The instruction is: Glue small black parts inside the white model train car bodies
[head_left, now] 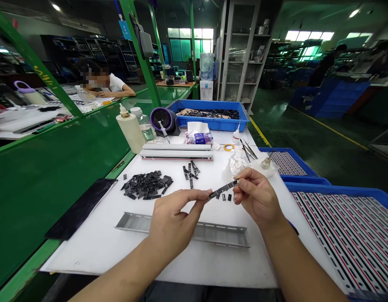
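Note:
Between my two hands is a narrow black strip with slots (224, 189), tilted up to the right above the table. My left hand (178, 218) pinches its lower left end between thumb and forefinger. At the upper right end, my right hand (258, 195) grips it with closed fingers. Below lies a long grey metal channel (220, 234), partly hidden by my left hand and forearm. A heap of small black pieces (145, 184) sits to the left. Several more black strips (191, 172) lie loosely crossed beyond my hands, and a few small black pieces (229, 197) rest just under the held strip.
A blue bin (209, 123) of black parts stands at the back. Bottles (131, 130), white bars (176, 153), crumpled tissue (239, 162) and tweezers (248, 149) are on the table. Blue trays of striped strips (347, 230) stand at right. Another person (116, 86) sits at the left.

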Demonstrator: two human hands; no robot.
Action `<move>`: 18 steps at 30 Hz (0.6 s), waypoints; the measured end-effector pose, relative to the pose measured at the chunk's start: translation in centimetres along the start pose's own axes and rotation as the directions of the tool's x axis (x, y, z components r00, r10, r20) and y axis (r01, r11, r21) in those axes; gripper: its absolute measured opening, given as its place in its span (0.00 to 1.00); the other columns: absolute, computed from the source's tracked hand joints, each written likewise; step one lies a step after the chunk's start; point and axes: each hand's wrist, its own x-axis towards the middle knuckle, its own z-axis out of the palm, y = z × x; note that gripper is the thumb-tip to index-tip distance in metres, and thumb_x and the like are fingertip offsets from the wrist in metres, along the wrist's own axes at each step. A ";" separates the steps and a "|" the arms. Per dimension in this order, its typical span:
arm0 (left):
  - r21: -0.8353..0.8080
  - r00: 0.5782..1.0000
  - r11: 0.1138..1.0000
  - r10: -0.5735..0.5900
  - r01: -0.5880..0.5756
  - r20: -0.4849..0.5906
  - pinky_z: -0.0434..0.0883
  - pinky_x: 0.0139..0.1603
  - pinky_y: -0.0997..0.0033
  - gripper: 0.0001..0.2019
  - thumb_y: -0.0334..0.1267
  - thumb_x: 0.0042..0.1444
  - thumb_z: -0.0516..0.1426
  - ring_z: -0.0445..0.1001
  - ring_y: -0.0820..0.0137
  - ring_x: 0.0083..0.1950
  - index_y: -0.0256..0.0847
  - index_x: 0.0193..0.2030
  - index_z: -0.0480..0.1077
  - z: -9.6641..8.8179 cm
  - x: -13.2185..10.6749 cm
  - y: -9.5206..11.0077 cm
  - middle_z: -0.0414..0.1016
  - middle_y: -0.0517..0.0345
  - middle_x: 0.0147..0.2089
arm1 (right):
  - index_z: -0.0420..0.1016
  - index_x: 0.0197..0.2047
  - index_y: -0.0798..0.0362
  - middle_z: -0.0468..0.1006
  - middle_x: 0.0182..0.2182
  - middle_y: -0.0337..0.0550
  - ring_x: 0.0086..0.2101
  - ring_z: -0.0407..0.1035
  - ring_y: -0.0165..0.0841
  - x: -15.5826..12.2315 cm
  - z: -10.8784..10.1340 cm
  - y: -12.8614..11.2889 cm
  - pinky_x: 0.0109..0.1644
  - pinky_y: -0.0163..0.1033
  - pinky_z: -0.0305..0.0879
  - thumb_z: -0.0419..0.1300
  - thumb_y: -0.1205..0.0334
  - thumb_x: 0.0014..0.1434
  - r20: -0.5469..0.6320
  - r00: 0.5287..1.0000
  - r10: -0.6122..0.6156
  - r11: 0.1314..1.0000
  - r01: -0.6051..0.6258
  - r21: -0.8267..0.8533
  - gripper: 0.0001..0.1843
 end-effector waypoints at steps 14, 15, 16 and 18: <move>0.026 0.997 0.997 -0.071 0.071 -0.007 0.68 0.20 0.76 0.06 0.34 0.58 0.60 0.66 0.80 0.16 0.45 0.38 0.80 0.0 -0.2 -0.2 0.83 0.63 0.34 | 0.75 0.34 0.53 0.81 0.23 0.37 0.20 0.74 0.28 0.1 -0.6 0.5 0.24 0.30 0.72 0.71 0.58 0.52 0.017 1.000 0.008 1.000 -0.008 -0.013 0.11; 0.011 0.997 0.997 -0.074 0.074 0.001 0.68 0.20 0.76 0.06 0.34 0.59 0.60 0.67 0.79 0.16 0.44 0.38 0.80 0.0 -0.2 -0.2 0.83 0.63 0.34 | 0.75 0.34 0.53 0.81 0.23 0.37 0.20 0.74 0.28 0.1 -0.6 0.5 0.24 0.30 0.72 0.71 0.58 0.52 0.013 1.000 0.006 1.000 -0.005 -0.008 0.11; -0.008 0.997 0.997 -0.080 0.080 0.008 0.68 0.21 0.77 0.06 0.35 0.59 0.60 0.69 0.78 0.18 0.44 0.38 0.80 0.0 -0.1 -0.1 0.83 0.62 0.34 | 0.75 0.34 0.53 0.81 0.22 0.37 0.20 0.74 0.27 0.1 -0.6 0.5 0.24 0.30 0.72 0.71 0.59 0.52 0.011 1.000 0.002 1.000 -0.002 -0.006 0.11; -0.046 0.994 0.993 -0.104 0.104 0.020 0.72 0.25 0.77 0.05 0.35 0.58 0.61 0.76 0.75 0.24 0.45 0.37 0.80 -0.1 -0.1 0.1 0.83 0.62 0.33 | 0.75 0.34 0.53 0.80 0.22 0.36 0.20 0.74 0.27 0.1 -0.7 0.5 0.24 0.30 0.72 0.71 0.59 0.52 0.011 1.000 -0.005 1.000 0.005 -0.009 0.11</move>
